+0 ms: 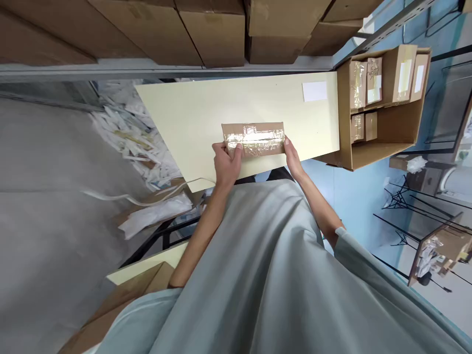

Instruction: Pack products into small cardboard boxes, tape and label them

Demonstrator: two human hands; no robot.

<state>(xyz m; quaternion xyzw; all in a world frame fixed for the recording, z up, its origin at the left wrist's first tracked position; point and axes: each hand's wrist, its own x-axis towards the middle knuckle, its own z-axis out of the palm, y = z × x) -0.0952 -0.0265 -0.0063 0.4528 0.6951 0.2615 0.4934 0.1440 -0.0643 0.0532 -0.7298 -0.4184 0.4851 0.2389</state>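
Observation:
Between my two hands is a small cardboard box (254, 132), long and flat, with shiny clear tape across its face. It is over the pale yellow tabletop (184, 113), near the front edge. My left hand (226, 164) grips the box's left end, thumb on the taped face and fingers mostly hidden. At the other end my right hand (293, 156) is closed on the lower right corner, its thumb along the side. A blank white label (314, 91) lies on the tabletop, up and to the right of the box.
Right of the table stands an open carton (387, 132) with several taped boxes inside. Large cardboard boxes (212, 37) line a shelf along the back. Paper scraps (136, 142) are heaped at the left, near a white strap (129, 198) and a plastic bag (157, 215).

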